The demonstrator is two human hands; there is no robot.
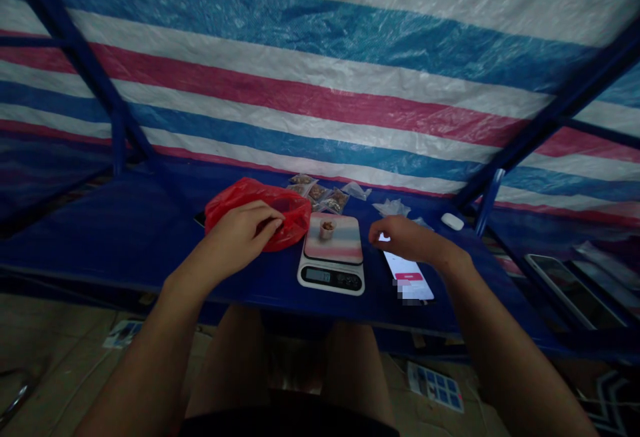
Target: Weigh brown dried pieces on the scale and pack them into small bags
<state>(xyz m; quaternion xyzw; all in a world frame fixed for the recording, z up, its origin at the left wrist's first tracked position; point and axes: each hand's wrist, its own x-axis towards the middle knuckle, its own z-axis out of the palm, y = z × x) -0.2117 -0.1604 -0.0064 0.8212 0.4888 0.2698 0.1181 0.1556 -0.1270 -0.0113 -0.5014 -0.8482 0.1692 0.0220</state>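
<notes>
My left hand (247, 227) is over the red plastic bag (235, 197), its thumb and fingers pinched together at the bag's opening. My right hand (395, 233) is curled closed to the right of the kitchen scale (333, 273), above the top end of a lit phone (407, 273). Whatever is between its fingertips, if anything, is hidden. On the scale's platform stands a small clear cup (327, 229) with brown pieces in it. The scale's display is lit, too small to read surely.
Behind the scale lie small clear bags of brown pieces (334, 201) and crumpled clear bags (391, 207). A white rounded case (453, 221) is at the right, near a blue metal frame (490, 200). A striped tarp (320, 83) hangs behind the blue table (125, 237).
</notes>
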